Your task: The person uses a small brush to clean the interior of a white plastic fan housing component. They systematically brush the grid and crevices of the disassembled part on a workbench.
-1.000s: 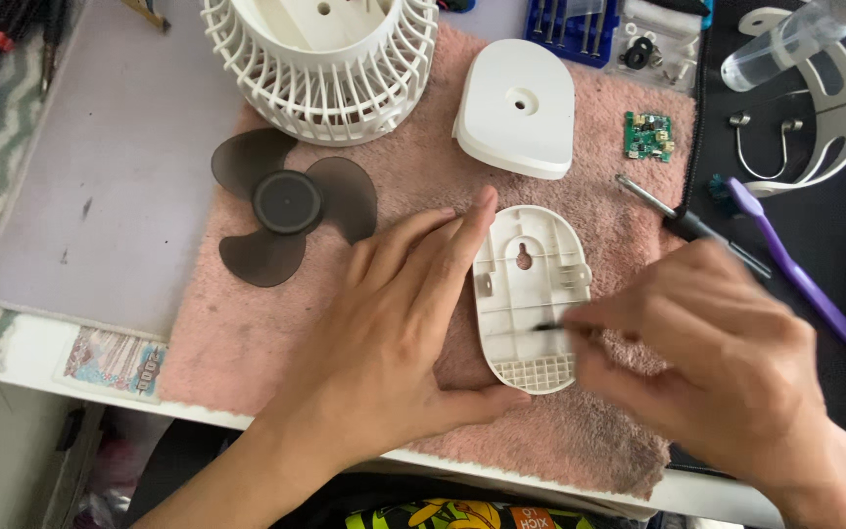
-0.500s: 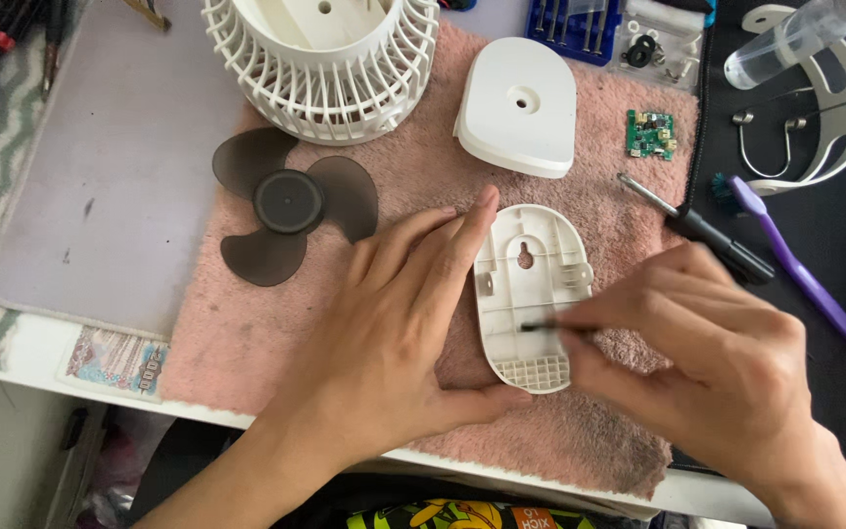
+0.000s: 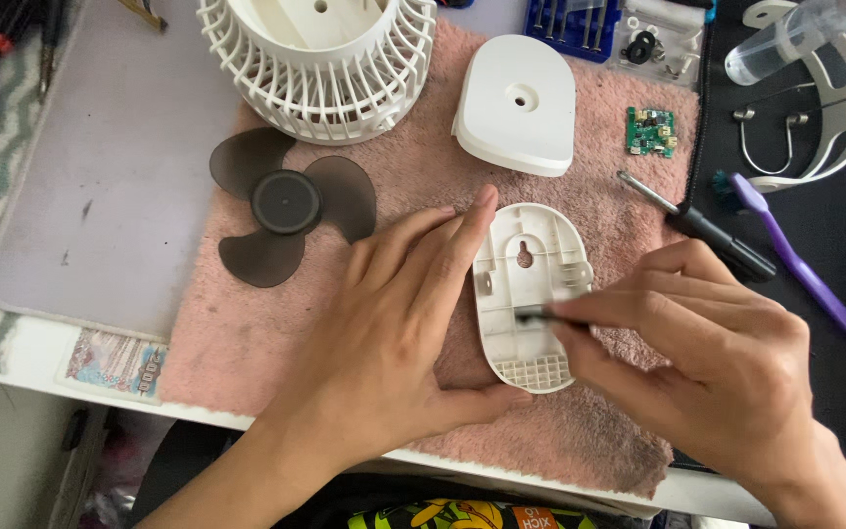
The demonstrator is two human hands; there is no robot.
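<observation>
Risk: slip of the thin dark tool [image 3: 538, 314] — its tip sits on smooth plastic, so a hard push could send it skidding across the white oval plastic base plate [image 3: 531, 294].
Cause: plate rests loose on the soft pink towel [image 3: 423, 186] and could shift.
Left hand [image 3: 399, 338]: laid flat, fingers spread, closed on nothing, fingertips and thumb braced against the plate's left edge.
Right hand [image 3: 707, 353]: fingers pinched shut on the tool, wrist angled in from the right.
Plate: towel's near half, between both hands, ribbed inside up.
Nearby: dark three-blade fan propeller [image 3: 286, 206] — well left.
</observation>
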